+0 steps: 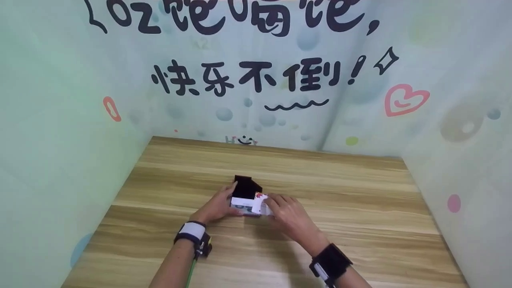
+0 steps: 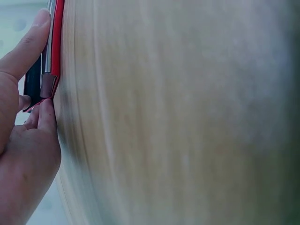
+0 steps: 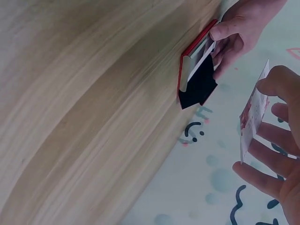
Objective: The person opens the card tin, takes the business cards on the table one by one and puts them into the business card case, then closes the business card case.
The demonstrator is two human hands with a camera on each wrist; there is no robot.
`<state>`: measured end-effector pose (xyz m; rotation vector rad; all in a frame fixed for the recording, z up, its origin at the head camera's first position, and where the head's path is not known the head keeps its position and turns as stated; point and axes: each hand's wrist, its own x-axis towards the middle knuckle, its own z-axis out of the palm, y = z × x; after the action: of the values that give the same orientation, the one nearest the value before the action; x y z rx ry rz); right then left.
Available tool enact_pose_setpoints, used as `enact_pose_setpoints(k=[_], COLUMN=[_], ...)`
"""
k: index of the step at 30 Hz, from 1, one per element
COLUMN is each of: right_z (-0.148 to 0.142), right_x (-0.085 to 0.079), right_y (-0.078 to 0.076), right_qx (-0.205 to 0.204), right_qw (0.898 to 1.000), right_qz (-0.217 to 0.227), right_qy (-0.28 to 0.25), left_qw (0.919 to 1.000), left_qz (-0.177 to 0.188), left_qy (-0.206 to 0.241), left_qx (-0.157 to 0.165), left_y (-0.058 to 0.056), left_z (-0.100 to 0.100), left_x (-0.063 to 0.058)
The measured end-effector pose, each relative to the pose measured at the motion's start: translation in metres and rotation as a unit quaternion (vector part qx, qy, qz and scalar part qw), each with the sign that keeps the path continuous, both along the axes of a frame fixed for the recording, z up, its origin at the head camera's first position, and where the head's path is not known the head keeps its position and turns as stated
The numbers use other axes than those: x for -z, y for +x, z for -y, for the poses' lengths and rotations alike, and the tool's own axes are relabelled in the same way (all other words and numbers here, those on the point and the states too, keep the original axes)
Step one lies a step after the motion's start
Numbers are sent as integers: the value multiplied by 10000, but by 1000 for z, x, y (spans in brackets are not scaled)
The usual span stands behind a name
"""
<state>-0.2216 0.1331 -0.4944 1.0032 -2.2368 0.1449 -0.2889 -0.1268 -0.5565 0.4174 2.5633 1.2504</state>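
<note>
A small card case [image 1: 245, 187] stands opened near the middle of the table, its lining black. The wrist views show its red outer cover [image 2: 56, 40] and pale cards or a metal tray within; which of these I cannot tell. My left hand [image 1: 215, 206] grips the case by its left end, thumb along the near edge and fingers behind. Between the thumb and fingers of my right hand [image 1: 291, 216] is a white card [image 3: 254, 112] with red print. In the right wrist view the card is apart from the case, held beside its right end.
The wood-grain table [image 1: 352, 192] runs back to a pale printed cloth wall [image 1: 248, 120] with dark lettering. Similar cloth stands on the left and right. A wrist strap [image 1: 191, 232] with a green cable is on my left arm, a black one [image 1: 331, 264] on my right.
</note>
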Motion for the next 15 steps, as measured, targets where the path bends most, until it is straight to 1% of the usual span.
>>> enact_pose_setpoints(k=[4, 7, 12, 15], right_z=[9, 16, 29, 37], right_x=[2, 3, 1, -1], right_y=[-9, -15, -23, -29], right_qx=[-131, -115, 35, 113], right_qw=[9999, 9996, 9956, 9917], right_qz=[39, 183, 778, 1066], right_qy=[33, 160, 526, 711], left_qw=[9998, 9995, 9993, 9995], left_qz=[58, 93, 3, -49], left_qy=[182, 298, 348, 319], left_qx=[-5, 34, 110, 73], left_y=[0, 1, 0, -1], left_z=[-1, -2, -2, -1], left_x=[2, 2, 1, 0])
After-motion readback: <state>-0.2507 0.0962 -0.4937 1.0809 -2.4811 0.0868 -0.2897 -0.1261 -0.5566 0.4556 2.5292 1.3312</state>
